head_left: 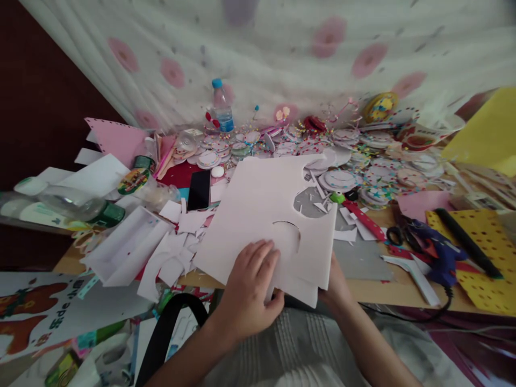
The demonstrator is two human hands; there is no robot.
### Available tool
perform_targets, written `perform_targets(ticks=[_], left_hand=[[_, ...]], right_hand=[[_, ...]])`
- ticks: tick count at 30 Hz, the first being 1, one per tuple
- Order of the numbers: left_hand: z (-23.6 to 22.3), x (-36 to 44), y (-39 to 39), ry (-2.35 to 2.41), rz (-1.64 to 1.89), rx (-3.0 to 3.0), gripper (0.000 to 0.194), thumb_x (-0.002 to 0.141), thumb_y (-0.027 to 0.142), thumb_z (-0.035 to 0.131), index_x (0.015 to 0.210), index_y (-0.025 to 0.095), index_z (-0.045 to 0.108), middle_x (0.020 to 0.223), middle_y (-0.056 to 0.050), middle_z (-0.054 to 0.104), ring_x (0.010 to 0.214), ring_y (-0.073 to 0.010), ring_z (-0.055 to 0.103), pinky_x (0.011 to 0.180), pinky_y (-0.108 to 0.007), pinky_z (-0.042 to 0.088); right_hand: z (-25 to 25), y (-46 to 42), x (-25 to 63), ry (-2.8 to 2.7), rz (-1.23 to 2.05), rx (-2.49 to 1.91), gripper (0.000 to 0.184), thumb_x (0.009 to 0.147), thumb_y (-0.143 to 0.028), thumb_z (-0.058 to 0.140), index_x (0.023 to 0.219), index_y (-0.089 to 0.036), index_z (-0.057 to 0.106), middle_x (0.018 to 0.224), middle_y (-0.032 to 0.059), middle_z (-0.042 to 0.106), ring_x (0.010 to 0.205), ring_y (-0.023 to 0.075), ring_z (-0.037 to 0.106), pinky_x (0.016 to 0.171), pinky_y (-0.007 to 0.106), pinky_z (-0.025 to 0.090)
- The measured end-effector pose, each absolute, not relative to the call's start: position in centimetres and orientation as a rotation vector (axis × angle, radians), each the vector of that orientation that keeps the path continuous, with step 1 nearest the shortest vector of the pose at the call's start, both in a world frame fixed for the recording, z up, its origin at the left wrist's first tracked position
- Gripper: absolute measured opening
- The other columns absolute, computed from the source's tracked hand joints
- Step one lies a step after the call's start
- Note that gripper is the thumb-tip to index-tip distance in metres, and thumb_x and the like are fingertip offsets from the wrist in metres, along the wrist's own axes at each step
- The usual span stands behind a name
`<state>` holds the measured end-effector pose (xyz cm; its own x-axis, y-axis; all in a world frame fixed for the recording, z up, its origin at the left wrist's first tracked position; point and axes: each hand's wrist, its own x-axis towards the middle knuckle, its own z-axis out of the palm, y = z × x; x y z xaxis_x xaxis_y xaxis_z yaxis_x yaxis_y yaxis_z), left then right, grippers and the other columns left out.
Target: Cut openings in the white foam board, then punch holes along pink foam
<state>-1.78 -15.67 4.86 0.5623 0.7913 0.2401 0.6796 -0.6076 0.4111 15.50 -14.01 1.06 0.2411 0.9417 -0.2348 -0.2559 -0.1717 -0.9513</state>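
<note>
A white foam sheet is held tilted over the near edge of the table. It has a round opening cut in its right side, and a curved slit runs near its middle. My left hand grips the near edge, fingers lying on top and thumb curled at the edge. Behind the right edge, my right hand reaches beneath the sheet, and its fingers are hidden. Another white layer shows below the sheet's lower right corner.
Decorated white discs crowd the back. A phone and white scraps lie left, beside an open white box. On the right are a blue glue gun, scissors and a utility knife. A water bottle stands behind.
</note>
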Motion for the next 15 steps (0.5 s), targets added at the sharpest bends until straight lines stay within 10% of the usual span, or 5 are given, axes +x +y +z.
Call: perform_targets(ticks=[15], left_hand=[[5.4,-1.5,-14.6,1.131,0.893,2.603,0.058,0.072,0.008,0.049,0.13,0.001,0.048,0.13,-0.019,0.056,0.128,-0.0297,0.045,0.108,-0.045,0.041]], right_hand=[[3.0,-12.9,16.8,-0.866,1.231,-1.482,0.028,0.062,-0.047,0.071,0.074,-0.021,0.073,0.071,0.0055,0.073,0.065,0.0265,0.067,0.058,0.038,0.056]])
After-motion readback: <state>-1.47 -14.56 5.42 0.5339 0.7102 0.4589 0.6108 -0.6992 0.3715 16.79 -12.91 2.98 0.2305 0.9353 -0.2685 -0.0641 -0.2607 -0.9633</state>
